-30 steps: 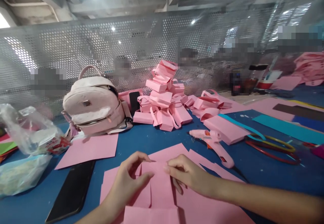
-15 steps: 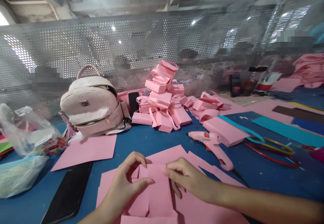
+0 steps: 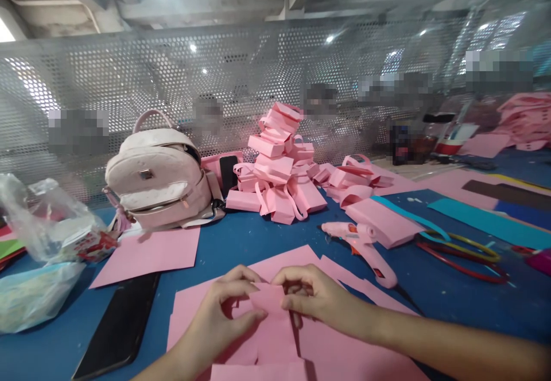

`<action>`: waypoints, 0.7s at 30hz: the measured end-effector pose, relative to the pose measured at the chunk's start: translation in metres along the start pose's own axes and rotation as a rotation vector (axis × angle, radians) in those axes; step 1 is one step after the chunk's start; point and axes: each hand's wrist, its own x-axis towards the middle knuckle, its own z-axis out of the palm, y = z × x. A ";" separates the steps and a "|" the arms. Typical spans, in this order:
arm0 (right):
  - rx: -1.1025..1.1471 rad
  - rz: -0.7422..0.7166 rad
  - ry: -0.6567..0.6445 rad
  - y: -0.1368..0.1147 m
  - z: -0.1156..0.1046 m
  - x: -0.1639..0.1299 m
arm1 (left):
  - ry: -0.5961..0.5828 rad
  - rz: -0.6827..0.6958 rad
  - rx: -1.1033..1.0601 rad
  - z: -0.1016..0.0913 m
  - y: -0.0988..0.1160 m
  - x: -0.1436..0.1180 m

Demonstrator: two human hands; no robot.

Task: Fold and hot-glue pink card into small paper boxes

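A partly folded piece of pink paper [image 3: 278, 338] lies in front of me, its flaps bent inward and a folded strip along its near edge. My left hand [image 3: 228, 306] curls around its upper left, thumb on the face and fingertips at the top edge. At the upper right edge, my right hand [image 3: 312, 298] pinches the paper between thumb and fingers. Larger pink sheets [image 3: 340, 346] are spread beneath both hands. Beyond my right hand, a pink glue gun [image 3: 365, 243] rests on its side.
A black phone [image 3: 118, 329] and plastic bags [image 3: 38, 295] lie at left. Behind them stands a pale backpack [image 3: 159, 180]. Small pink paper bags [image 3: 279, 168] are heaped at the back. Looped cords [image 3: 469, 255] and blue strips [image 3: 486, 220] are at right, before a perforated metal screen [image 3: 258, 59].
My right hand has shifted slightly, its fingers curling further over the paper's top edge. My left fingers and thumb have closed in a little toward the right.
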 end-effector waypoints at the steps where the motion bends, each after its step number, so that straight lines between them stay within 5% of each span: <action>1: 0.006 0.004 0.014 0.000 0.000 0.000 | 0.004 -0.007 0.006 0.000 0.000 0.000; 11: 0.006 -0.053 0.105 -0.006 0.001 -0.002 | 0.048 -0.090 0.076 0.001 0.009 0.000; 21: 0.016 -0.041 -0.105 -0.005 -0.007 -0.002 | -0.092 -0.055 -0.105 -0.005 0.007 -0.002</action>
